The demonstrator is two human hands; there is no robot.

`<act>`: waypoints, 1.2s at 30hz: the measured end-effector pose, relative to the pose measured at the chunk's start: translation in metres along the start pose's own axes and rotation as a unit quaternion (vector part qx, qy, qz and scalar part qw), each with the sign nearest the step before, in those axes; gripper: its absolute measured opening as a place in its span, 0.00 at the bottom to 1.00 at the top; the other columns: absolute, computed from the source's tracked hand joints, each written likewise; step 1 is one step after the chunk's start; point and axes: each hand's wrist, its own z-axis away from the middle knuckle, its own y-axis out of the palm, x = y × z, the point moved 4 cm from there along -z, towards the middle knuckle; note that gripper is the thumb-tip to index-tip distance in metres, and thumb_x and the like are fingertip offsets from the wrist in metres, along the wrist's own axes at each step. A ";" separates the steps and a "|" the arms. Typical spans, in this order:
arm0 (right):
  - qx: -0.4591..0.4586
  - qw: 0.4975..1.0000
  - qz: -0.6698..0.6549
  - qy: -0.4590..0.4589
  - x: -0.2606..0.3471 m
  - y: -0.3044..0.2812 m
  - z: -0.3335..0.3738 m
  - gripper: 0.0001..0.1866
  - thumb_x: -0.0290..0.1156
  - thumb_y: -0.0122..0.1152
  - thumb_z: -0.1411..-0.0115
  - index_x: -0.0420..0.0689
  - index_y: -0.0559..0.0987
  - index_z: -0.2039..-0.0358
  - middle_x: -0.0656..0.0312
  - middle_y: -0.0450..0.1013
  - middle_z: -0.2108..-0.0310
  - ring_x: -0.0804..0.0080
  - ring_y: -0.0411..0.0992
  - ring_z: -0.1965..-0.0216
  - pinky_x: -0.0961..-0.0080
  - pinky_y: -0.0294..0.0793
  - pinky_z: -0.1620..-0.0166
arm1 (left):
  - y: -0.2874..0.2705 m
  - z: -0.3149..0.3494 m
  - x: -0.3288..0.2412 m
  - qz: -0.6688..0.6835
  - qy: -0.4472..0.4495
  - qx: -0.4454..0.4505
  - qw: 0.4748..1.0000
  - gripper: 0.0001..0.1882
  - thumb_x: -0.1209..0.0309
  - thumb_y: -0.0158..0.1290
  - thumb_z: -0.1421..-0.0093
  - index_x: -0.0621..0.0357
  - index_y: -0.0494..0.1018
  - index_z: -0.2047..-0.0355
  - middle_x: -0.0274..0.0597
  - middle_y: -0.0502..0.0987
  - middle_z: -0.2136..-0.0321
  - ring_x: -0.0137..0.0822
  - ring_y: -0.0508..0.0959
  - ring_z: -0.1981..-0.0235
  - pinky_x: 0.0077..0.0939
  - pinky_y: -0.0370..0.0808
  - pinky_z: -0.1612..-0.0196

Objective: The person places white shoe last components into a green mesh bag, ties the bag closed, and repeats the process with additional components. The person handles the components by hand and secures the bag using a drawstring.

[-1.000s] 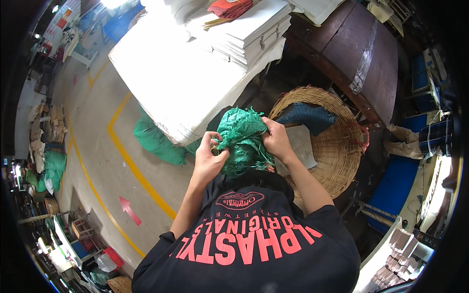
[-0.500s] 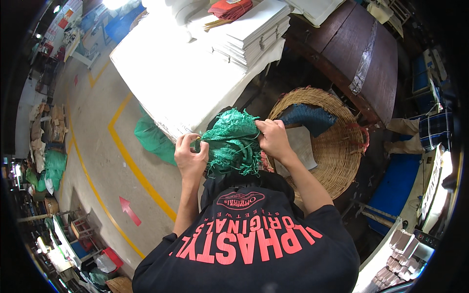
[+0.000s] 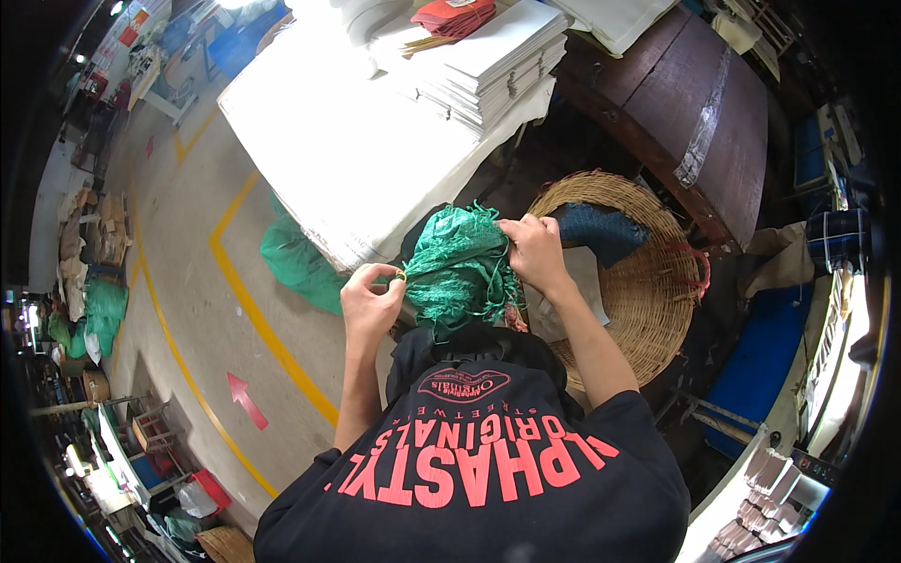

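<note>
A bunched green woven sack (image 3: 458,267) with frayed strands along its edge is in front of my chest, beside the corner of the white table. My right hand (image 3: 535,253) is closed on the upper right edge of the sack. At its left side, my left hand (image 3: 370,302) pinches a small yellow loop, perhaps a tie or band (image 3: 401,275), against the gathered plastic. Folds of the sack hide what is inside it.
A white-covered table (image 3: 328,141) holds stacked white sheets (image 3: 507,61) and a red bundle (image 3: 453,17). A wicker basket (image 3: 657,310) with dark blue cloth (image 3: 601,232) stands to the right. Another green sack (image 3: 298,263) lies under the table's left side; a brown wooden table (image 3: 657,103) stands far right.
My right hand and the green sack have shifted slightly right. My left hand has dropped a little, its finger and thumb now drawn together at the yellow loop.
</note>
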 end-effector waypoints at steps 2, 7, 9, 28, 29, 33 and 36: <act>-0.014 1.000 -0.013 -0.014 -0.002 0.000 0.000 0.15 0.24 0.59 0.43 0.50 0.84 0.56 0.65 0.81 0.67 0.66 0.76 0.62 0.62 0.65 0.49 | 0.002 -0.001 0.010 0.051 -0.053 0.064 0.995 0.09 0.78 0.55 0.41 0.67 0.81 0.62 0.36 0.82 0.65 0.26 0.80 0.71 0.21 0.77 0.67; 0.016 0.995 -0.047 0.081 -0.003 0.001 -0.004 0.14 0.26 0.59 0.40 0.51 0.81 0.54 0.64 0.81 0.60 0.62 0.76 0.58 0.59 0.69 0.52 | 0.028 0.003 0.024 0.349 -0.151 0.263 0.886 0.12 0.81 0.50 0.36 0.65 0.77 0.54 0.32 0.80 0.65 0.20 0.79 0.64 0.17 0.74 0.61; 0.056 0.972 -0.151 0.170 0.001 -0.004 -0.006 0.12 0.28 0.61 0.39 0.49 0.80 0.54 0.60 0.79 0.57 0.58 0.75 0.55 0.57 0.72 0.52 | 0.038 0.011 0.029 0.433 -0.204 0.236 0.846 0.11 0.81 0.49 0.34 0.64 0.76 0.53 0.34 0.81 0.62 0.25 0.80 0.62 0.22 0.77 0.59; 0.042 0.995 -0.093 -0.022 0.054 -0.004 0.019 0.17 0.23 0.59 0.48 0.47 0.80 0.56 0.60 0.76 0.56 0.60 0.73 0.50 0.58 0.69 0.49 | 0.041 0.015 0.022 0.506 -0.207 0.173 0.819 0.16 0.84 0.45 0.42 0.65 0.75 0.55 0.45 0.81 0.61 0.39 0.82 0.58 0.37 0.80 0.49; 0.031 0.993 -0.115 -0.003 0.050 -0.006 0.017 0.17 0.22 0.58 0.48 0.46 0.80 0.56 0.59 0.76 0.56 0.59 0.73 0.50 0.57 0.70 0.49 | 0.037 0.012 0.023 0.477 -0.215 0.166 0.836 0.15 0.84 0.45 0.41 0.67 0.75 0.55 0.44 0.80 0.64 0.37 0.81 0.61 0.33 0.80 0.51; -0.033 0.960 -0.261 0.093 0.014 -0.016 0.008 0.13 0.19 0.53 0.42 0.41 0.77 0.56 0.52 0.75 0.61 0.56 0.75 0.58 0.65 0.74 0.53 | 0.023 -0.003 0.023 0.402 -0.182 0.168 0.882 0.12 0.79 0.44 0.43 0.70 0.76 0.62 0.36 0.74 0.73 0.26 0.69 0.75 0.21 0.69 0.68; -0.082 0.872 -0.401 0.268 -0.022 -0.015 0.018 0.09 0.30 0.52 0.28 0.41 0.77 0.54 0.57 0.77 0.61 0.68 0.76 0.60 0.73 0.74 0.54 | 0.010 -0.008 0.033 0.420 -0.221 0.169 0.864 0.06 0.76 0.43 0.44 0.64 0.70 0.71 0.28 0.63 0.79 0.23 0.62 0.79 0.20 0.64 0.71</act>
